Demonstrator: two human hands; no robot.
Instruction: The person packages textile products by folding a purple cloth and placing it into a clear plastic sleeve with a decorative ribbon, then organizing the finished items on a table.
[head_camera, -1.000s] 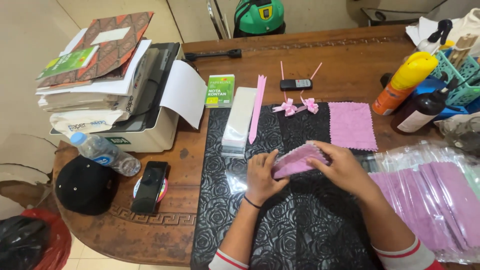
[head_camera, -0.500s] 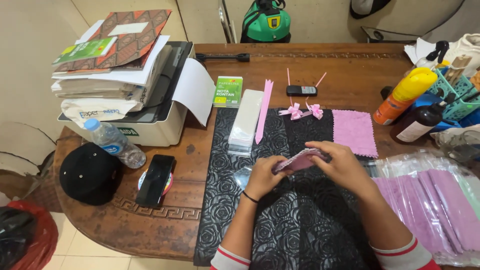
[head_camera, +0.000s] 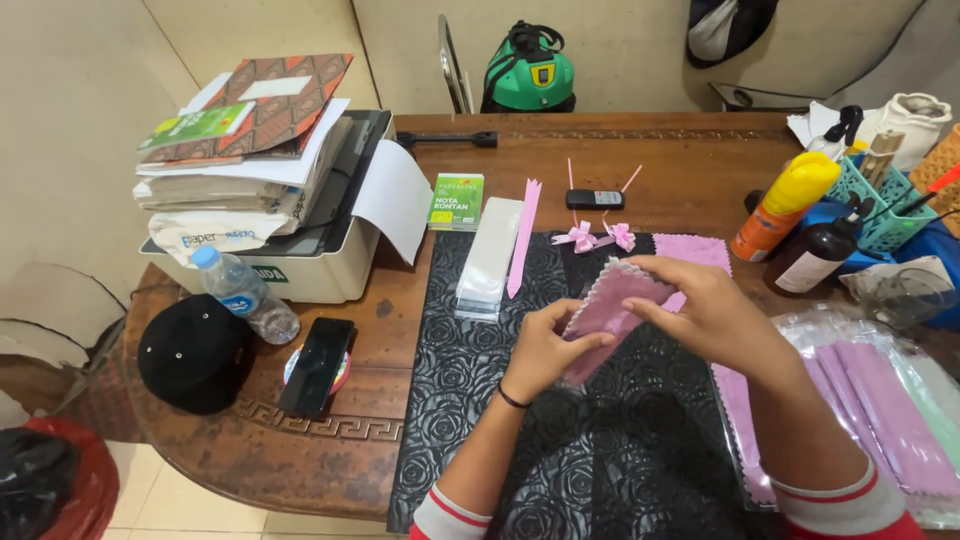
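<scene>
Both my hands hold a small pink cloth (head_camera: 610, 308) with a zigzag edge above a black rose-patterned mat (head_camera: 600, 450). My left hand (head_camera: 545, 350) pinches its lower edge. My right hand (head_camera: 700, 305) grips its upper right side. The cloth is lifted and tilted, partly folded. Two small pink ribbon bows (head_camera: 597, 237) lie just beyond it on the mat. Another pink cloth (head_camera: 700, 250) lies flat behind my right hand.
A printer (head_camera: 300, 250) stacked with papers stands at the left. A water bottle (head_camera: 245, 295), black cap (head_camera: 195, 350) and phone (head_camera: 317, 362) lie near the table's left edge. Bagged pink cloths (head_camera: 880, 410) lie at the right, with a spray can (head_camera: 785, 205) and a dark bottle (head_camera: 825, 250) behind.
My hands have raised the pink cloth off the mat and tilted it up. The camera view has moved closer and shifted slightly.
</scene>
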